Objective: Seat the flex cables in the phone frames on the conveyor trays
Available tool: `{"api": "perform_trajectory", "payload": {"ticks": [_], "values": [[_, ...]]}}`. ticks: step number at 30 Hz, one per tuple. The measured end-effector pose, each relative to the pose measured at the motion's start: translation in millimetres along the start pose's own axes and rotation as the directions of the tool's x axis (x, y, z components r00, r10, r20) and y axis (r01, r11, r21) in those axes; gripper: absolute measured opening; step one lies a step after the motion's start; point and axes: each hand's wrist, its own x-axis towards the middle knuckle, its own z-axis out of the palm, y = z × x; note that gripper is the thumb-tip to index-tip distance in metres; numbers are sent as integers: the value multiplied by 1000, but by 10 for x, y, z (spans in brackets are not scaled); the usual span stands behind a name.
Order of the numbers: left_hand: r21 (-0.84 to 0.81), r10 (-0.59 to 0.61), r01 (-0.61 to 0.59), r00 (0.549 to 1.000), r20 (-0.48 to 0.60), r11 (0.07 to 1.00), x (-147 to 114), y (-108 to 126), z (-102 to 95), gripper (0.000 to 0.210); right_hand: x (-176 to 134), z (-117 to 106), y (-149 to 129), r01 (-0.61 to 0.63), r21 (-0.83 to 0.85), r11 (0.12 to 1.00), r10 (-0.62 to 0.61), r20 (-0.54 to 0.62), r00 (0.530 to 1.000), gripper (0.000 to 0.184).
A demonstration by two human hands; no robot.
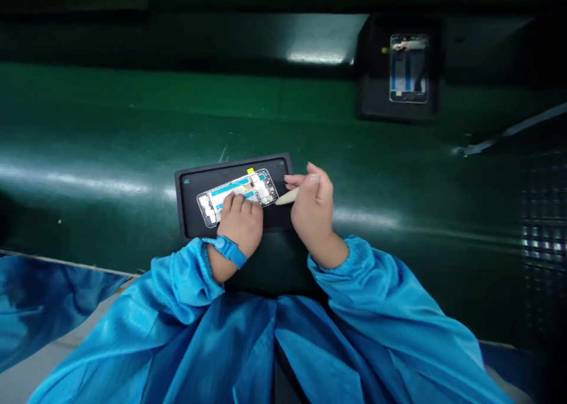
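Left hand fingers flat on phone frame, long axis along the tabletop's near edge; right hand fingers pinching cream stylus, tip at frame's right end

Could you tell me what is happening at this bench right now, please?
A person in blue sleeves works on an opened phone lying in a black tray on the green belt. The left hand presses down on the phone, while the right hand holds a pale stick tool with its tip at the phone's right end. A second tray with another phone sits farther back.
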Motion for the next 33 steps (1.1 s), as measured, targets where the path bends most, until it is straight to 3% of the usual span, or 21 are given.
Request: {"api": "perform_trajectory", "payload": {"ticks": [5, 10, 21, 27, 33], "values": [[24, -19, 19, 1000, 16, 1000, 16, 18, -13, 23, -93, 25, 189, 263, 43, 964, -264, 21, 964, 20], [27, -36, 35, 999, 19, 999, 11, 29, -2, 23, -114, 25, 230, 372, 4, 928, -371, 77, 925, 21], [-63, -54, 58, 997, 54, 996, 11, 16, 1, 23, -107, -3, 65, 275, -151, 949, -248, 177, 952, 21], [-89, -57, 62, 997, 57, 994, 1, -17, 1, 22, -124, 35, 115, 264, -99, 960, -255, 89, 963, 21], [-68, -37, 40, 999, 31, 997, 22, 8, 3, 22, -92, 5, 65, 337, -160, 928, -317, 135, 939, 17]]}}
